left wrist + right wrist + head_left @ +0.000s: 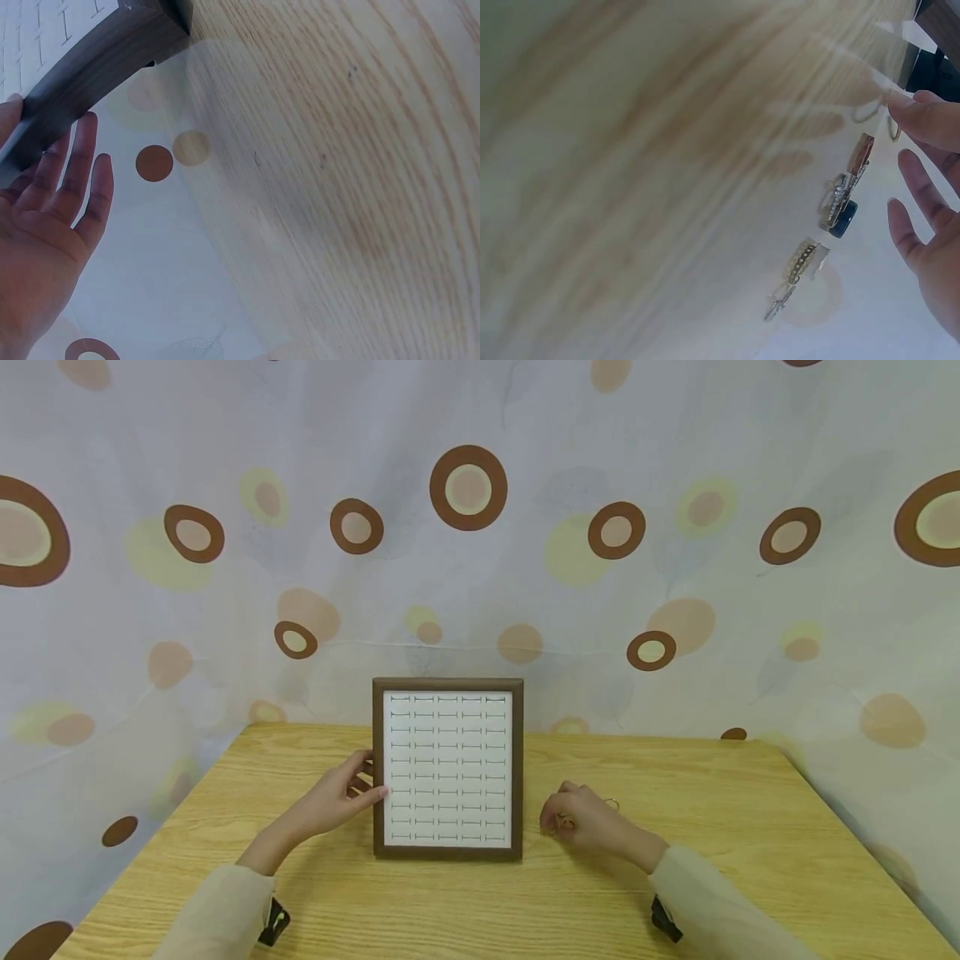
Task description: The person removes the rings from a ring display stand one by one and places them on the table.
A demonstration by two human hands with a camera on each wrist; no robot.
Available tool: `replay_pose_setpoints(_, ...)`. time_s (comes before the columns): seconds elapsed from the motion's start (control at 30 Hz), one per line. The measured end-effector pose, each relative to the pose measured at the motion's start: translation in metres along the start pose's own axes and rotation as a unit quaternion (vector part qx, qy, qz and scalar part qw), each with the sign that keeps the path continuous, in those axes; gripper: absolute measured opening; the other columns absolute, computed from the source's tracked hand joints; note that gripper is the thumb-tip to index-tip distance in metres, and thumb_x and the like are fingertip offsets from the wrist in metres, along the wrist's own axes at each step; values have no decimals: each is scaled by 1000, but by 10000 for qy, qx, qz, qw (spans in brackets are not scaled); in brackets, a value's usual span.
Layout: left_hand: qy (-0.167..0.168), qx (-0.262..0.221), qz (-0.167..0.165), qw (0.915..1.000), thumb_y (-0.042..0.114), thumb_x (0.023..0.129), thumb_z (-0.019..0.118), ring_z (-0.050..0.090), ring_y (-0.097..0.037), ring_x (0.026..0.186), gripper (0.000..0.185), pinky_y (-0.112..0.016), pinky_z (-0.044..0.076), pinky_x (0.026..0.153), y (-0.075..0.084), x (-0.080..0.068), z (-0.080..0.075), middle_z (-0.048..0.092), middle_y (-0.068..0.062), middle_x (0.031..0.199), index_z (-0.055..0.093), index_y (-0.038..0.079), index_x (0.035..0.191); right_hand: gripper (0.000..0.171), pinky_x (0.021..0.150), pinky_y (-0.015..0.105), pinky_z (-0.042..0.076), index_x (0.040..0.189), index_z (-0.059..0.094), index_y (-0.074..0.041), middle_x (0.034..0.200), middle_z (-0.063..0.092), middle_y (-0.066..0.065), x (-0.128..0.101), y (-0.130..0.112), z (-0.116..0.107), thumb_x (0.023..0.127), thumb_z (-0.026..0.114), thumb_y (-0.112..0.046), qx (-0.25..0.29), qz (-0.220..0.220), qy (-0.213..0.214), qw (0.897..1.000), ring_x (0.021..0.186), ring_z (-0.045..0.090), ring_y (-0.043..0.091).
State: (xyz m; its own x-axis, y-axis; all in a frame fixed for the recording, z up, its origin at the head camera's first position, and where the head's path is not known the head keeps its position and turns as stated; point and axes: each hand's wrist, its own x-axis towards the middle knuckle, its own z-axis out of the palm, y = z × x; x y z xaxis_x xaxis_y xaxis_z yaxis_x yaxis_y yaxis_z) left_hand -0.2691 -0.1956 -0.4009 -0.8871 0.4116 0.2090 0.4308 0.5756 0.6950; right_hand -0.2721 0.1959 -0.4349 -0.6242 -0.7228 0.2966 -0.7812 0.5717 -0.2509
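Note:
A ring display tray (517, 760) with a dark brown frame and a white slotted insert lies at the middle of the wooden table (750, 827). My left hand (362, 787) rests against the tray's left frame (90, 71), its fingers (75, 165) straight. My right hand (564, 815) hovers low to the right of the tray, over several loose rings (840, 202) lined up on the table. The index fingertip (911, 112) touches a thin gold ring (894, 132); the other fingers are spread and loose. None of the tray's slots visibly holds a ring.
A spotted curtain (468, 489) hangs behind and around the table. One thin ring (612, 804) shows just beyond my right hand. Bare wood lies left and right of the tray; the table edge (225, 247) runs close to my left hand.

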Motion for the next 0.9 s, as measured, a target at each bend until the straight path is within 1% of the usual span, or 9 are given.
replay_pose_setpoints(0.13, -8, 9, 1, 10000, 30, 89, 60, 61, -17, 88, 52, -24, 51, 71, -1, 0, 0, 57, -14, 110, 39, 3, 128, 16, 67, 23, 35, 80, 66, -15, 75, 63, -5, 0, 1, 1, 74, 72, -1, -13, 40, -129, 9999, 72, 46, 10)
replay_pose_setpoints(0.33, -23, -41, 9, 10000, 30, 89, 60, 61, -19, 88, 53, -25, 51, 71, -1, 0, 1, 57, -14, 111, 39, 3, 128, 14, 67, 22, 31, 80, 66, -16, 75, 63, -7, -1, -1, 2, 75, 73, -5, 57, 102, -136, 9998, 73, 44, 7)
replay_pose_setpoints(0.5, -37, -25, -34, 10000, 32, 89, 59, 61, -19, 89, 55, -27, 51, 72, -1, 0, 1, 57, -14, 112, 38, 3, 130, 14, 66, 22, 31, 81, 66, -16, 75, 62, -7, -2, -1, 1, 76, 71, -4, 107, 117, -168, 9997, 74, 44, 6)
replay_pose_setpoints(0.73, -53, 32, -71, 10000, 32, 89, 59, 61, -19, 90, 54, -26, 51, 72, 1, 0, 0, 56, -14, 112, 37, 2, 130, 14, 68, 25, 38, 82, 67, -12, 78, 64, -4, -2, 2, -2, 74, 69, -1, 63, -94, 191, 9998, 73, 50, 12)
replay_pose_setpoints(0.8, -57, 60, -64, 9999, 31, 89, 59, 61, -19, 90, 54, -26, 51, 73, 1, 0, 0, 56, -14, 112, 37, 2, 130, 15, 70, 27, 40, 84, 67, -10, 80, 65, -3, -2, 2, -6, 74, 68, 0, 101, -1, 232, 9997, 75, 51, 14)
replay_pose_setpoints(0.9, -72, 90, -46, 9999, 31, 89, 59, 61, -19, 90, 54, -28, 51, 73, 2, 1, -1, 56, -14, 112, 38, 2, 129, 17, 72, 30, 41, 91, 66, -9, 84, 65, -1, -4, 1, -15, 75, 68, -2, 244, 331, 145, 9990, 79, 52, 18)
